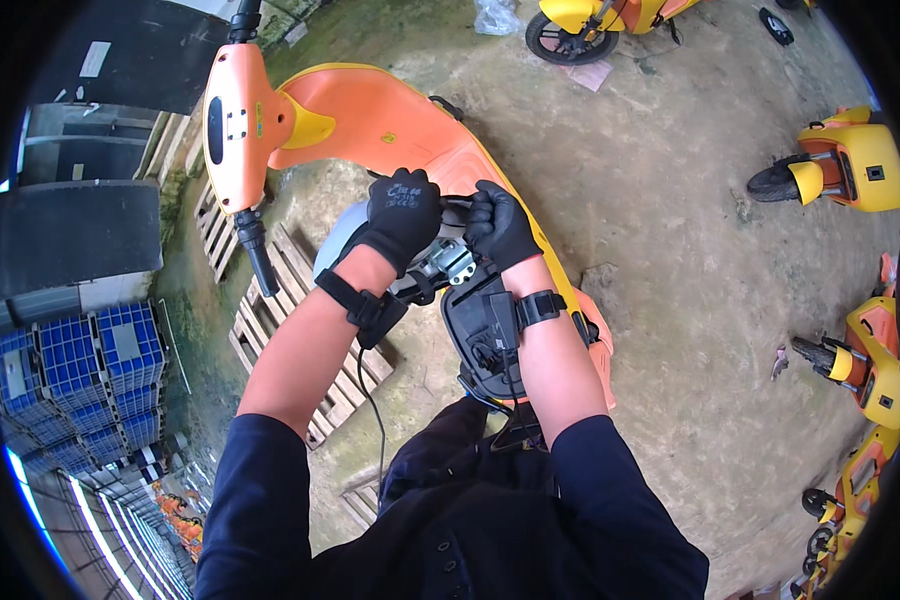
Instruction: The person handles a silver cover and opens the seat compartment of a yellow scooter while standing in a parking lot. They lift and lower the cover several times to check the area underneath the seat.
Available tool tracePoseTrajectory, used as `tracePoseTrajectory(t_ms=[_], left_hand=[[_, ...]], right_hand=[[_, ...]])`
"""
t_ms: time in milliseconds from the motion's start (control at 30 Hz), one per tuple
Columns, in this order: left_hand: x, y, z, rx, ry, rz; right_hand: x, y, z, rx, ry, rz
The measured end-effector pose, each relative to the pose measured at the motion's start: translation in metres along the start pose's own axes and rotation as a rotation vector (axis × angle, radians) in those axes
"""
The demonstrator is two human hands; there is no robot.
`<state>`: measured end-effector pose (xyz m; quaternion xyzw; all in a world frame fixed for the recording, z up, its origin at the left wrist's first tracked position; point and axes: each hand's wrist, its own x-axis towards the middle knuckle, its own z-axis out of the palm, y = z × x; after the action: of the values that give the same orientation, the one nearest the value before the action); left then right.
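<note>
Before me stands an orange and yellow electric scooter [400, 125], its handlebar column [238, 120] at the left. My left hand [405, 212], in a black glove, is closed in a fist above the scooter's rear part. Close by on the right, my right hand [500, 224], gloved too, has its fingers curled tight. A thin dark piece seems to run between both fists; what they grip is hidden. Just below them sits a silver metal bracket [457, 264]. Under my right forearm lies a black battery-bay-like part [480, 345]. A grey rounded piece [340, 240] shows beside my left wrist.
Wooden pallets [305, 300] lie on the floor at the left. Blue caged containers [125, 345] are stacked farther left. More yellow and orange scooters [865, 165] stand along the right side, another scooter [575, 15] at the far edge. Cables hang from both wrist straps.
</note>
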<state>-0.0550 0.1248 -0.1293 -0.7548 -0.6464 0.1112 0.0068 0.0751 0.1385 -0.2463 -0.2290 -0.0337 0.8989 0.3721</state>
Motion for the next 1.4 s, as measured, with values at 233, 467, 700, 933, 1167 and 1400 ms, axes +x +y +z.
tracePoseTrajectory(t_ms=[233, 467, 700, 933, 1167, 1400], left_hand=[[-0.007, -0.013, 0.004, 0.046, 0.076, 0.074], [-0.001, -0.009, 0.001, -0.126, 0.032, 0.051], [0.000, -0.010, 0.000, -0.167, 0.061, 0.081], [-0.004, 0.008, -0.006, -0.005, 0.143, -0.192], [0.012, 0.004, -0.023, -0.120, -0.201, -0.449], [0.002, -0.017, -0.022, -0.202, -0.036, -0.069]], right_hand=[[-0.039, -0.008, 0.025, -1.568, 0.099, -0.719], [0.018, -0.032, 0.029, -2.048, -0.235, -0.421], [0.018, -0.033, 0.056, -2.250, -0.083, -0.371], [0.015, -0.057, 0.087, -2.489, -0.309, -0.232], [0.014, -0.052, 0.096, -2.481, -0.276, -0.177], [0.005, -0.046, 0.089, -2.347, -0.245, -0.250]])
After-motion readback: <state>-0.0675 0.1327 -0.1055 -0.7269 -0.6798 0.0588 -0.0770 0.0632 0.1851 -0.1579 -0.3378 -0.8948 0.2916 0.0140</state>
